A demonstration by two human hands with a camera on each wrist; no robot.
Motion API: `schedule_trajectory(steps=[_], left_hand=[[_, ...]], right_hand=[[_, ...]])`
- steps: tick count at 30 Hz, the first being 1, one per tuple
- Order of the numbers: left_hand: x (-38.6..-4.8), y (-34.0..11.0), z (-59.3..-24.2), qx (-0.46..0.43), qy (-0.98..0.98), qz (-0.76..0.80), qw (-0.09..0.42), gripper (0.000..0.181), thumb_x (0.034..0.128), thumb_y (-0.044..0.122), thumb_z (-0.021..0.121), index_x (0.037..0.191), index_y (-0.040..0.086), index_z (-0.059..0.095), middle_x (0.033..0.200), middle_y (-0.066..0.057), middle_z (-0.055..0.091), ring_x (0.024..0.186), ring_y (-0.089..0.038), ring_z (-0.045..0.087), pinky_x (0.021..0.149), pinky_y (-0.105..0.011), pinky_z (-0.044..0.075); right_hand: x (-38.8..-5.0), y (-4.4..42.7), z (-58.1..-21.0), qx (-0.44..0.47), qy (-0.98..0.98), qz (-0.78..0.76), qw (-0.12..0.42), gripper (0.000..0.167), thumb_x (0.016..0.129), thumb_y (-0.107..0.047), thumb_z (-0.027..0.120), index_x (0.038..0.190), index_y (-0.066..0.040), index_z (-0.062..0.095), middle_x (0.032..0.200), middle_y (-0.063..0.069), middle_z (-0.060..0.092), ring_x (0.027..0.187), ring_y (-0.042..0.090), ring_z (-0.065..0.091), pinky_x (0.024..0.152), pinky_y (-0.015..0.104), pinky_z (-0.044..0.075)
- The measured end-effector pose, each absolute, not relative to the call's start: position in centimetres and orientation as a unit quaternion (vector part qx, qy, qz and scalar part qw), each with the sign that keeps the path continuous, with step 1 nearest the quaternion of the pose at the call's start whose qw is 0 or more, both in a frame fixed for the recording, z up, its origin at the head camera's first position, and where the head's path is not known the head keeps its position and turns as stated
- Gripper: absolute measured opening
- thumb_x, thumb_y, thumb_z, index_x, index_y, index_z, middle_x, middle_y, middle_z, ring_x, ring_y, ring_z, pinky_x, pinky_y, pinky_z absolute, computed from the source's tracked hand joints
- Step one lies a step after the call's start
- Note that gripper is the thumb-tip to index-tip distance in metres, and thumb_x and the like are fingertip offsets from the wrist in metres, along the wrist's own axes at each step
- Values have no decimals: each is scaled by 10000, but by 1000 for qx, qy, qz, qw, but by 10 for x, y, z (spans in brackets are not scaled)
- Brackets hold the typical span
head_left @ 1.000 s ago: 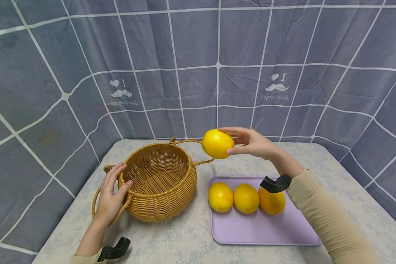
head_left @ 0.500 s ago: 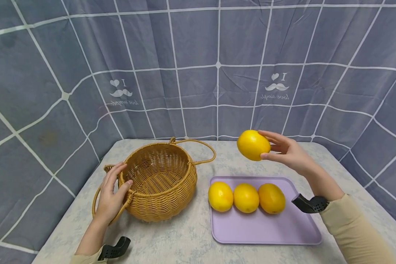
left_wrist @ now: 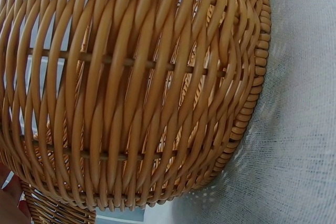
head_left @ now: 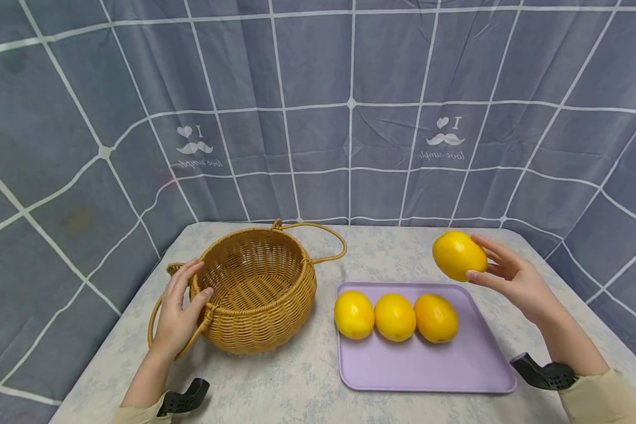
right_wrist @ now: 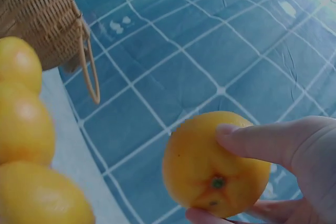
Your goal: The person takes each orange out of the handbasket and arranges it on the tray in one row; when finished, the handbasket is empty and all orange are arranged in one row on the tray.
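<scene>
My right hand (head_left: 514, 277) holds a yellow-orange orange (head_left: 459, 255) in the air, above and beyond the right part of the lilac tray (head_left: 429, 371). In the right wrist view, the thumb presses one side of this orange (right_wrist: 215, 166) and fingertips show beneath it; its stem end faces the camera. On the tray's far half, three more oranges (head_left: 395, 317) sit in a row. My left hand (head_left: 177, 312) rests on the left rim of a round wicker basket (head_left: 259, 330), fingers and thumb nearly straight. The basket's woven side (left_wrist: 136, 77) fills most of the left wrist view.
One basket handle (head_left: 341, 244) sticks out to the right, and the other (head_left: 152, 324) hangs at the left beside my left forearm. A grey-blue checked cloth (head_left: 318, 141) rises behind and beside the pale patterned table (head_left: 297, 388).
My right hand, with the orange in it, has moved right from beside the basket's handle to beyond the tray, lowering slightly. My left hand and the basket have stayed in place.
</scene>
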State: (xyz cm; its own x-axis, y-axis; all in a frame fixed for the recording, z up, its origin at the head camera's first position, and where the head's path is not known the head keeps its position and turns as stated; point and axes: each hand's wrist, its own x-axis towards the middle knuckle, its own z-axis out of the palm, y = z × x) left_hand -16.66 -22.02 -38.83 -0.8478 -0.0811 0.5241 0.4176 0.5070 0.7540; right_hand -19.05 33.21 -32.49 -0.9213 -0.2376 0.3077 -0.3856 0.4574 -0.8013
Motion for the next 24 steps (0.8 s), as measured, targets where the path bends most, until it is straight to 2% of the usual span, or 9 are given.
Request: schedule_trajectory(steps=[4,7,9,12,14,15,22,24], left_hand=[[-166,-220,-389,-100,-828,-489,255,504,920,90,581,1396,48,422,1482,-101,279,1367,-341,171,1012,-667,126],[-166,-220,-389,-97,-829,-489,253,504,919,90,582,1397,57,425,1483,-89,279,1370,-332,167,1014,-665,124],[-166,-220,-389,-95,-829,-489,252,503,921,92,579,1398,60,423,1485,-86,277,1371,-329,164,1014,-666,123],[-166,-220,-388,-95,-829,-490,251,504,922,87,577,1401,64,421,1487,-82,274,1373,-327,161,1012,-669,124],[-167,-220,-388,-95,-830,-489,250,510,923,79,572,1406,57,412,1488,-94,269,1374,-333,158,1011,-674,119],[-167,-220,-388,-95,-830,-489,250,511,922,79,572,1407,57,411,1489,-95,268,1374,-333,157,1011,-674,120],[-166,-220,-388,-92,-832,-489,247,511,920,80,577,1405,64,416,1488,-83,271,1373,-329,159,1009,-672,129],[-166,-220,-388,-93,-831,-489,247,509,921,81,576,1405,64,416,1488,-83,271,1373,-330,158,1008,-673,126]], right_hand=[[-183,343,-338,167,-844,504,73,658,909,-20,594,1485,-148,304,1242,-148,441,963,-25,592,747,169,506],[-178,349,-346,137,-853,498,75,660,913,-68,607,1489,-165,299,1254,-107,420,950,-47,585,739,166,507],[-173,353,-352,117,-860,492,74,665,915,-107,615,1492,-178,292,1276,-20,420,952,-67,574,740,160,503],[-168,357,-359,91,-865,490,67,673,917,-145,619,1497,-194,280,1336,177,392,949,-90,562,739,149,497],[-165,360,-364,81,-862,496,61,677,919,-144,617,1499,-199,273,1372,223,357,953,-91,562,740,153,499],[-164,361,-367,77,-861,499,59,677,920,-143,615,1499,-202,271,1379,214,354,952,-93,561,739,153,500],[-160,366,-385,73,-846,525,53,671,917,-101,610,1496,-166,278,1288,-63,406,947,-76,570,725,210,529],[-159,367,-390,75,-837,539,49,671,914,-84,611,1494,-153,280,1289,-69,410,950,-66,575,728,227,534]])
